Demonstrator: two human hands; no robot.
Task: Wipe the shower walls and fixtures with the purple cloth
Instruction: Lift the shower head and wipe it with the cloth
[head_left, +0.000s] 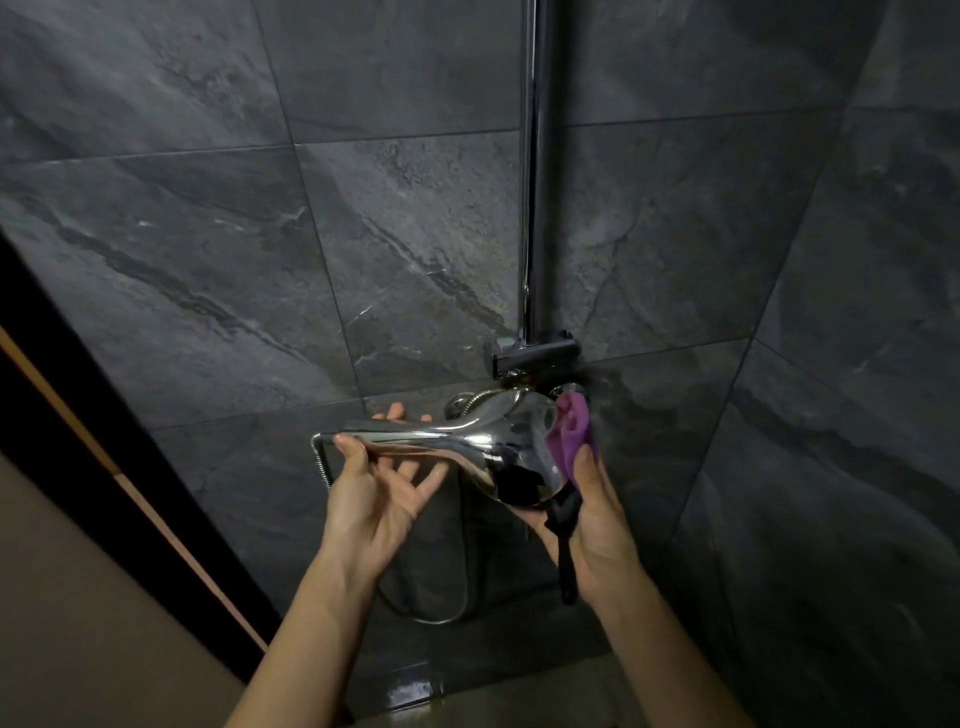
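The left hand (376, 493) supported the handle of the chrome shower head (467, 447), thumb on the near side and fingers spread apart behind and beneath it, not closed round it. The right hand (592, 525) pinched the purple cloth (571, 428) against the wide end of the shower head, thumb pressing the cloth; its other fingers were hidden behind the head. A black strap (566, 545) hung across the right palm. The cloth sat just below the rail bracket (535, 356) on the chrome rail (537, 171). The hose (324, 462) looped down in front of the dark tiled wall (260, 234).
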